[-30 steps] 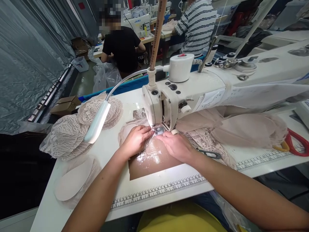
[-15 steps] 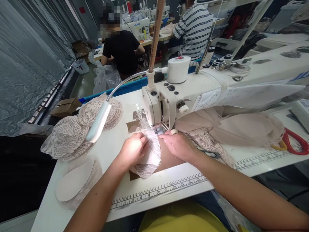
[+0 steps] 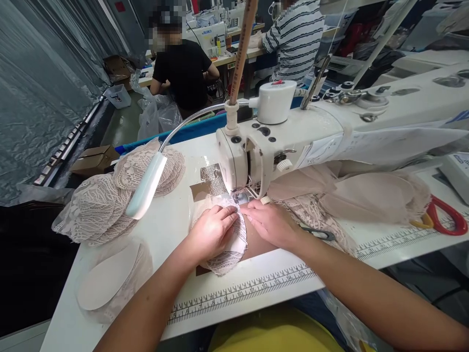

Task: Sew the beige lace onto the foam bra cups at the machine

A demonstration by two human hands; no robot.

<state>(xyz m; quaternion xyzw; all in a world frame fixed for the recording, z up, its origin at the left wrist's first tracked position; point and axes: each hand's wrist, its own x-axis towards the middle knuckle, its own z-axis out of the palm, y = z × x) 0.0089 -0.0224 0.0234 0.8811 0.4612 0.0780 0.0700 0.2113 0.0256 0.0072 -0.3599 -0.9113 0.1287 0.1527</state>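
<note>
A pale lace cup piece [image 3: 234, 244] lies under the needle area of a white sewing machine [image 3: 234, 161]. My left hand [image 3: 214, 227] rests on top of it, palm down, fingers stretched toward the presser foot and pressing the lace flat. From the other side my right hand [image 3: 271, 222] reaches in, its extended fingertips touching the lace edge close beside the foot. Beneath the piece is a brown plate [image 3: 260, 239] on the table. The fabric right at the needle is partly hidden by my fingers.
Stacked lace pieces [image 3: 98, 208] and a smooth cup pad [image 3: 110, 278] lie left, near a lamp head [image 3: 146, 186]. Sewn beige fabric [image 3: 370, 195], dark-handled thread snips [image 3: 318, 233] and red-handled scissors [image 3: 449, 215] lie right. A printed ruler [image 3: 242, 293] follows the front edge. Two people sit beyond.
My left hand has slid forward and right over the lace, its fingers now straighter and closer to my right hand. The lace piece has shifted slightly. The camera view has moved a little.
</note>
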